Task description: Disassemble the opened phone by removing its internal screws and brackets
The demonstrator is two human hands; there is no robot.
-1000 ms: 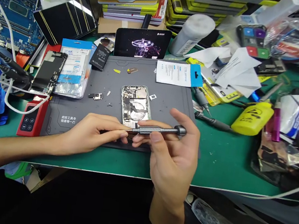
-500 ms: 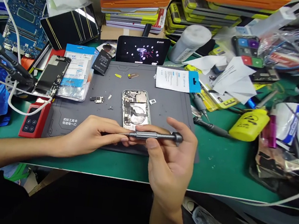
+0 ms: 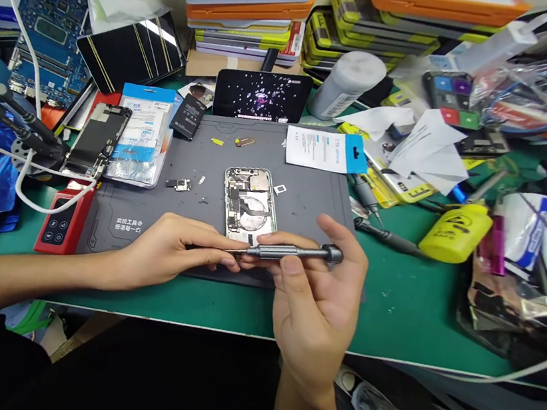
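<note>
My right hand [image 3: 315, 291] grips a grey precision screwdriver [image 3: 280, 252], held almost level with its cap end to the right. The screwdriver's thin shaft points left to the fingers of my left hand [image 3: 180, 246], which are pinched together; what they hold at the tip is hidden. Just beyond both hands lies an opened phone housing [image 3: 253, 206] with its inner parts showing, its lower edge partly covered by the fingers. A small SIM tray [image 3: 280, 189] is beside the housing's right edge. To the left lie a small phone part [image 3: 179, 184] and tiny bits.
A grey work mat [image 3: 312, 200] lies under the phone. A phone battery [image 3: 188, 115], a detached screen assembly [image 3: 98, 138] and a red device [image 3: 64, 218] are at left. Behind stands a lit phone [image 3: 262, 96]. Screwdrivers and a yellow bottle [image 3: 455, 232] lie right.
My right hand and the screwdriver have shifted slightly to the right, and more of the shaft end sits by the left fingers. The left hand has barely moved. The lit phone's picture has changed.
</note>
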